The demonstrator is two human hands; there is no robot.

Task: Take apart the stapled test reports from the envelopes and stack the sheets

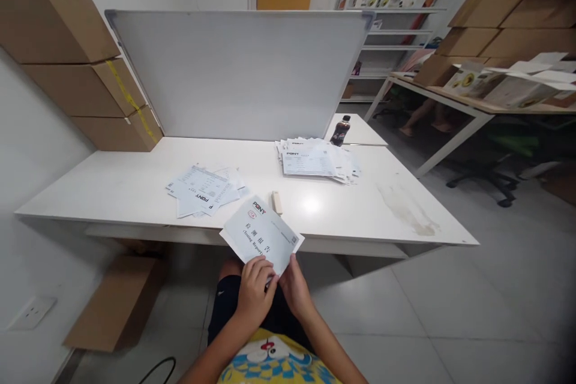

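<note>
A small stack of printed report sheets (261,231), headed "PONY" and "Testing Report", is tilted over the front edge of the white table. My left hand (257,288) grips the lower left corner, fingers across the top. On the lower right side, my right hand (294,285) holds the sheets with its thumb near the edge and its other fingers mostly hidden underneath. Just beyond the sheets lies a small cream-coloured stapler-like object (276,203). Left of it is a loose fanned pile of printed papers (204,189). A thicker paper pile (310,162) rests farther back on the right.
A whiteboard (243,72) stands along the back of the table (135,186). Cardboard boxes (112,93) are stacked at the left. A dark drink bottle (341,131) stands behind the right pile. An open carton (119,303) sits on the floor, lower left.
</note>
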